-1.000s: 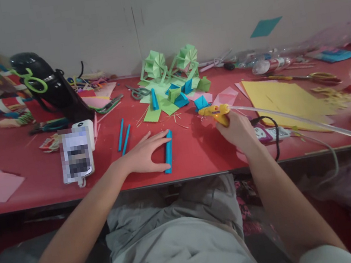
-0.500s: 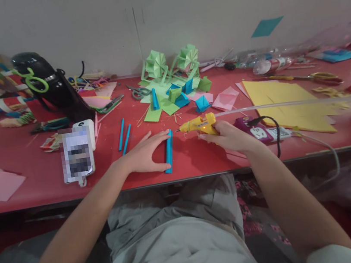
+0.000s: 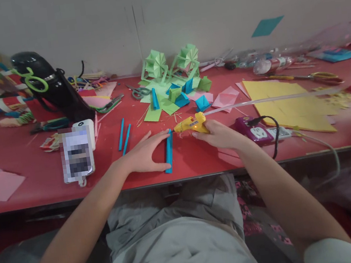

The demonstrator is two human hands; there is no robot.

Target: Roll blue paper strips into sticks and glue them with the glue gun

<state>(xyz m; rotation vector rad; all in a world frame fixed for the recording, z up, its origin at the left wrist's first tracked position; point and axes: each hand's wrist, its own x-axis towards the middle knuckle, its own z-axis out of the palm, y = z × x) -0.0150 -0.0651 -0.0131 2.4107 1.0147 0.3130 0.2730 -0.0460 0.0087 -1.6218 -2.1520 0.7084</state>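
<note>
A partly rolled blue paper strip (image 3: 169, 152) lies upright in view near the red table's front edge. My left hand (image 3: 147, 153) pins it down, index fingertip at the far end and thumb near the close end, the space between them wide. In my right hand (image 3: 220, 134) is a yellow hot glue gun (image 3: 190, 123), its light glowing orange and a long clear glue stick (image 3: 240, 104) jutting from its back. The gun's nozzle is at the strip's far end, by my left fingertip; whether it touches is too small to tell. Two thin blue paper rolls (image 3: 124, 136) lie left of my hand.
Green folded-paper models (image 3: 156, 64) stand at the back among blue and green pieces. A phone (image 3: 77, 156) and a black bottle (image 3: 45, 84) are on the left. At right are a purple power socket (image 3: 254, 131) with cables, yellow paper (image 3: 283, 107) and scissors (image 3: 321, 77).
My right hand has moved left with the glue gun, bringing the nozzle to the far end of the blue strip. The left hand and strip have stayed in place.
</note>
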